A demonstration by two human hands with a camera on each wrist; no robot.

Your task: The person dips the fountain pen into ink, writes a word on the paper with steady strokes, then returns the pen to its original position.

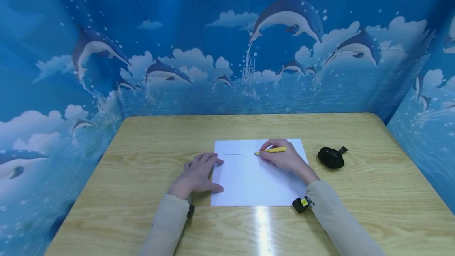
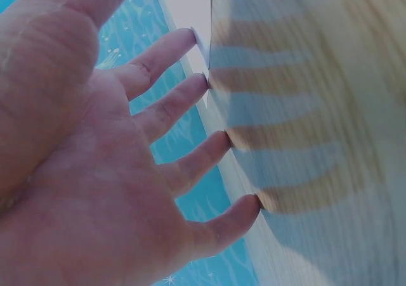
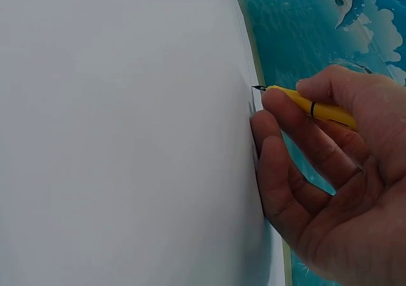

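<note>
A white sheet of paper [image 1: 254, 181] lies on the wooden table, with one thin dark line [image 1: 239, 154] across its upper part. My right hand [image 1: 284, 157] pinches a yellow fountain pen [image 1: 277, 149] between thumb and fingers. In the right wrist view the nib of the pen [image 3: 327, 111] touches the paper, and the curled lower fingers rest against the sheet. At the paper's left edge my left hand [image 1: 199, 175] is spread. Its fingertips [image 2: 246, 210] touch the table and the sheet's edge, as the left wrist view shows, and nothing is in its palm.
A black rounded object with a short tab [image 1: 331, 158] lies on the table right of the paper. The wooden table [image 1: 160, 141] ends at a blue curtain [image 1: 199, 98] printed with dolphins. A small black device [image 1: 301, 204] sits at my right wrist.
</note>
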